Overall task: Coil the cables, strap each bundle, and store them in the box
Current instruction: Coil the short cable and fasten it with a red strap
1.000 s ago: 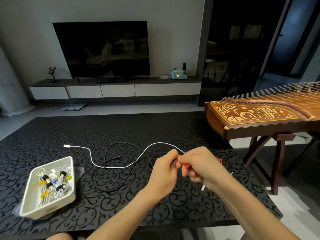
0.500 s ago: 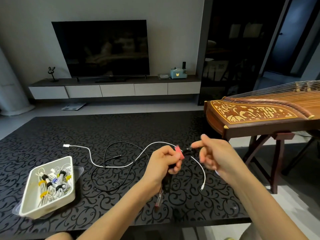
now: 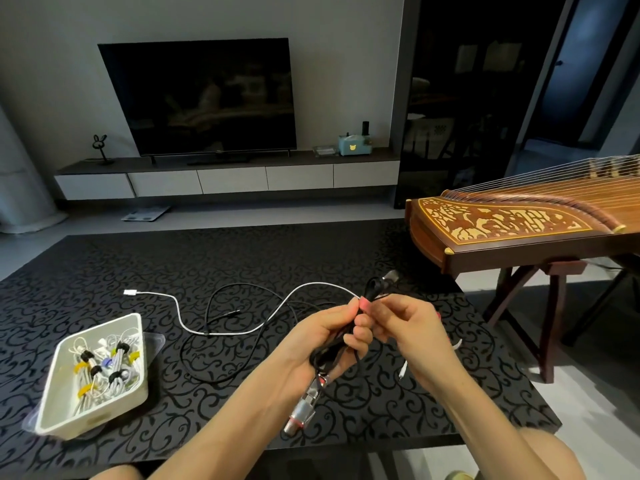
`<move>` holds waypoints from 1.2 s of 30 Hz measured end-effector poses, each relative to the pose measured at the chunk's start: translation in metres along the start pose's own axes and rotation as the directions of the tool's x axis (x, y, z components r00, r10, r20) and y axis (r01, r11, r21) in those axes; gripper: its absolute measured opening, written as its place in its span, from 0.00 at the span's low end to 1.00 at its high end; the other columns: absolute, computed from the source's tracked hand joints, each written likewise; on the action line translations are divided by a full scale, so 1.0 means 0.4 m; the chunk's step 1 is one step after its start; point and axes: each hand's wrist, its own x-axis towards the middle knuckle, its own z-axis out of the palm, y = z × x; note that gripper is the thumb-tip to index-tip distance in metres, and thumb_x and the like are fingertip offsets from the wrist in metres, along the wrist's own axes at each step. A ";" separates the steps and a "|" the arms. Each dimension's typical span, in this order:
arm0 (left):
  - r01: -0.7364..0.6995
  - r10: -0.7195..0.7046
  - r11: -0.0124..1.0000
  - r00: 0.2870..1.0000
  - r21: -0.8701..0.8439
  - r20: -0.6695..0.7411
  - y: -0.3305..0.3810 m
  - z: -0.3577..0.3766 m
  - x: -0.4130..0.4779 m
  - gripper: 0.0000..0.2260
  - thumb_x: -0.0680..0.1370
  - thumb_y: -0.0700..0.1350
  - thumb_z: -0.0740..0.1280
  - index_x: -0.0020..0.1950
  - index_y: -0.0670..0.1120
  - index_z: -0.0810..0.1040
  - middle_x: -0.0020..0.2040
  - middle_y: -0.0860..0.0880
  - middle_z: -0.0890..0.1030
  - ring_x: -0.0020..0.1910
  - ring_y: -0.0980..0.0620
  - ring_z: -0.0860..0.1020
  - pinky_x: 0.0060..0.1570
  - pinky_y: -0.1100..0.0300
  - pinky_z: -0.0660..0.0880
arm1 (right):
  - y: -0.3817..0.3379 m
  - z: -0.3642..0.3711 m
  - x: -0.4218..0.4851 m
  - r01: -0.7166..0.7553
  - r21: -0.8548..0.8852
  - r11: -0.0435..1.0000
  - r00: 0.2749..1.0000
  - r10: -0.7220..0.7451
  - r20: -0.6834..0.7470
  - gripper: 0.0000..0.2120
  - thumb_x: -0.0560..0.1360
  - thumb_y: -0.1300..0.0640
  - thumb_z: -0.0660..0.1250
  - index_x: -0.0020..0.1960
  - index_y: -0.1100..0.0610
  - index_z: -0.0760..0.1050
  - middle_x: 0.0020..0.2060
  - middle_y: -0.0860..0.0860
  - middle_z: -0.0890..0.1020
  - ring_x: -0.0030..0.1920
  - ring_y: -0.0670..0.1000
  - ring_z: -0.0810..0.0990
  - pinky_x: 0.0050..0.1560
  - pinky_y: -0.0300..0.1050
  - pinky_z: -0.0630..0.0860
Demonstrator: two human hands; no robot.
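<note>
**Strapping of a coiled lead, head view.** The left hand is held to the right of the white rectangular plastic box, raised above the dark scroll-patterned desk. Its fingers are clenched round the black cable bundle. The bundle's silver metal plug with a red ring hangs below the palm.

The right hand, further right of the box, brings its fingers together on the short pink strap at the top of the bundle. They appear to pinch it, though the left thumb partly hides the contact. The strap thus lies between the two sets of fingertips, apparently touching both, and the bundle runs down through the left fist.

**Risks (judged).**
- The strap does not yet look closed. If the right fingers lose its free end, or the left grip eases, the loops may spring apart and need recoiling.
- The weight of the hanging plug may drag a turn out of the bundle.
- A thin white cable and a loose black cable lie crossed on the desk just right of the box. The white one rises toward the hands and could be caught under the strap.

Inside the box lie white strapped bundles.
</note>
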 end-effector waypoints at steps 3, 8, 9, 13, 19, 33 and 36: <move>-0.014 0.018 0.994 0.999 0.104 -0.037 -0.003 -0.006 0.000 0.09 0.72 0.38 0.62 0.35 0.38 0.79 0.30 0.46 0.74 0.24 0.56 0.72 0.21 0.71 0.68 | -0.004 -0.003 0.000 -0.020 -0.058 0.998 0.997 0.016 -0.074 0.15 0.75 0.65 0.66 0.35 0.52 0.83 0.31 0.56 0.82 0.28 0.48 0.70 0.30 0.38 0.67; -0.143 0.239 0.872 0.959 0.468 -0.151 -0.003 -0.032 0.025 0.15 0.77 0.32 0.58 0.31 0.38 0.75 0.27 0.44 0.75 0.22 0.56 0.69 0.23 0.70 0.67 | 0.028 0.022 -0.014 -0.157 -0.051 0.986 0.979 0.149 -0.142 0.11 0.76 0.61 0.67 0.36 0.60 0.82 0.30 0.57 0.80 0.26 0.45 0.70 0.27 0.36 0.66; -0.156 0.280 0.849 0.943 0.505 -0.181 -0.010 -0.036 0.029 0.15 0.78 0.30 0.57 0.32 0.37 0.74 0.27 0.43 0.75 0.22 0.54 0.69 0.23 0.69 0.68 | 0.041 0.030 -0.020 -0.166 -0.091 0.982 0.977 0.151 -0.152 0.12 0.76 0.59 0.67 0.35 0.59 0.82 0.29 0.56 0.81 0.26 0.44 0.71 0.27 0.36 0.66; -0.210 0.528 0.612 0.826 0.762 -0.197 -0.039 -0.065 0.039 0.10 0.78 0.34 0.64 0.36 0.39 0.72 0.27 0.44 0.76 0.23 0.52 0.70 0.24 0.66 0.68 | 0.068 0.054 -0.045 -0.123 -0.367 0.922 0.989 0.081 -0.127 0.15 0.77 0.59 0.65 0.32 0.54 0.81 0.27 0.48 0.82 0.26 0.41 0.73 0.33 0.39 0.70; -0.216 0.726 0.035 0.677 0.976 0.124 -0.063 -0.089 0.036 0.10 0.77 0.37 0.66 0.37 0.45 0.71 0.31 0.53 0.79 0.30 0.57 0.77 0.33 0.61 0.74 | 0.025 0.048 -0.046 -0.261 -0.164 0.951 0.961 0.241 -0.134 0.13 0.76 0.64 0.63 0.35 0.64 0.81 0.24 0.49 0.78 0.25 0.45 0.69 0.26 0.36 0.65; -0.389 0.207 -0.798 0.539 0.459 0.817 -0.019 -0.147 0.060 0.17 0.71 0.29 0.61 0.59 0.40 0.69 0.43 0.40 0.78 0.40 0.46 0.71 0.39 0.54 0.70 | -0.028 -0.007 0.005 -0.632 0.403 0.662 0.764 0.620 0.178 0.13 0.77 0.59 0.63 0.35 0.62 0.75 0.25 0.51 0.71 0.22 0.43 0.64 0.22 0.34 0.59; -0.397 0.040 -0.865 0.553 0.305 0.832 0.007 -0.137 0.055 0.15 0.72 0.33 0.55 0.57 0.39 0.70 0.42 0.41 0.79 0.40 0.46 0.70 0.41 0.55 0.69 | -0.005 -0.007 0.005 -0.632 0.458 0.625 0.759 0.620 0.200 0.12 0.78 0.61 0.62 0.36 0.61 0.74 0.25 0.50 0.70 0.22 0.43 0.63 0.22 0.33 0.58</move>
